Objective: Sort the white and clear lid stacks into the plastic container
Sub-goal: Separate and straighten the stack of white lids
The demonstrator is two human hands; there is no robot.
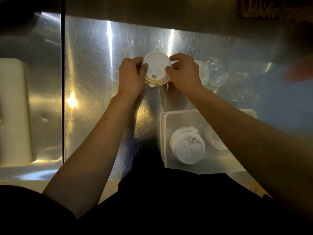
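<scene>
Stainless steel counter (pixel 101 82) — a brushed, glare-streaked surface that fills most of the view, split by a dark vertical seam at the left.

Cream-coloured block (pixel 15 112) — a tall pale object lying on the counter left of the seam; its kind cannot be told.

Plastic container (pixel 165 141) — a translucent white, square tub at the near right edge of the counter, partly hidden under the person's right forearm. It holds one stack of white lids (pixel 187 147) at its left side and, just beside that to the right, a stack of clear lids (pixel 216 139), half covered by the arm.

Loose clear lids (pixel 217 72) — on the bare counter at the far right, well apart from the container, with a further clear lid (pixel 240 89) just beside them to the right.

White lid stack in hand (pixel 156 69) — at the middle of the counter, beyond the container, top lid facing up with its sip hole showing.

Left hand (pixel 131 77) — fingers curled, pinching the left rim of this stack.

Right hand (pixel 183 72) — fingers curled, thumb and forefinger closed on the right rim of the same stack.

Small white lid (pixel 201 67) — partly hidden behind the right hand, beside the clear lids.
</scene>
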